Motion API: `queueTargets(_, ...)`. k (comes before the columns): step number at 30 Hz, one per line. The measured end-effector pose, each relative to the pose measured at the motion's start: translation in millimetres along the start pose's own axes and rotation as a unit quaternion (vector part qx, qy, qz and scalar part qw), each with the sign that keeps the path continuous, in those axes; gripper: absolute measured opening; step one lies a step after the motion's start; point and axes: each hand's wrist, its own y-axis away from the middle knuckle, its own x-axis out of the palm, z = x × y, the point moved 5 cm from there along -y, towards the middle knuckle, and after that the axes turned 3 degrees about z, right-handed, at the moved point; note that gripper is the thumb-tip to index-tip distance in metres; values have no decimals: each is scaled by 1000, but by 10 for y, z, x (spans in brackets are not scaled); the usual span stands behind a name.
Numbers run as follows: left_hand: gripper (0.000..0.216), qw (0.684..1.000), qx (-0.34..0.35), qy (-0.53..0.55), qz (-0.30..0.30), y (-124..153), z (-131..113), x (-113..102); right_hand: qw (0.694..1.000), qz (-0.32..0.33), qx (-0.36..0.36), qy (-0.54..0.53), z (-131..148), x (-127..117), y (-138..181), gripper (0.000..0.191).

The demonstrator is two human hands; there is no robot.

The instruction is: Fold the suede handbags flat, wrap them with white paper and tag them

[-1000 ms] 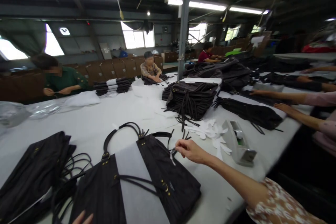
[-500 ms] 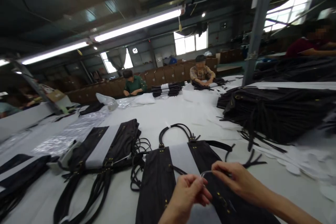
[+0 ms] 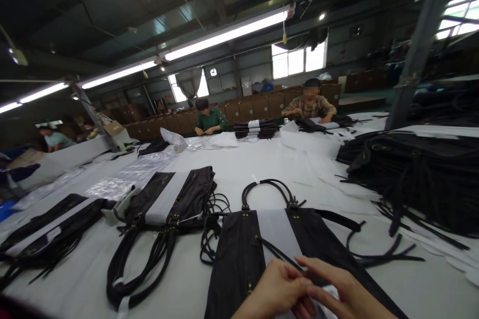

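Note:
A dark handbag [image 3: 239, 254] with a white paper band [image 3: 279, 232] lies flat on the white table right in front of me, its handles pointing away. My left hand [image 3: 279, 291] and my right hand [image 3: 339, 291] meet over the bag's lower middle, fingers pinched together on something small and pale that I cannot make out. A thin dark strap [image 3: 277, 254] runs across the band toward my fingers. Loose strap ends [image 3: 377, 254] trail off the bag to the right.
A stack of similar bags [image 3: 175, 199] lies to the left, more bags [image 3: 45, 232] at far left, and a big dark pile [image 3: 419, 169] at right. Clear plastic sheets [image 3: 127, 177] sit behind. Several people work at the table's far side; a steel post [image 3: 422, 45] stands at right.
My view swung left and slightly down. My hands came closer together and lower over the bag, now touching, where before they held a thin pale strip stretched between them.

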Motion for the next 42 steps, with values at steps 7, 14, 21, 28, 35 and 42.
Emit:
queueTargets(7, 58, 999, -12, 27, -37, 98, 44, -285, 997, -30, -65, 21, 258, 152, -238, 39)
queueTargets(14, 46, 997, -12, -38, -61, 40, 57, -525, 986, 7, -102, 132, 280, 241, -433, 42)
queueTargets(21, 35, 947, 25, -209, -242, -336, -301, -1654, 982, -59, -49, 172, 237, 36, -1219, 37)
queueTargets(28, 26, 921, -68, -299, -241, -1103, -133, -2462, 970, -22, 28, 240, -30, 194, -2128, 29)
queueTargets(35, 21, 971, -39, -192, -139, -1415, 178, -2657, 963, 20, 50, 265, -247, 509, -2457, 27)
queueTargets(42, 7, 989, -4, -84, -119, -1513, 317, -2719, 954, 25, 101, 280, -357, 799, -2584, 31)
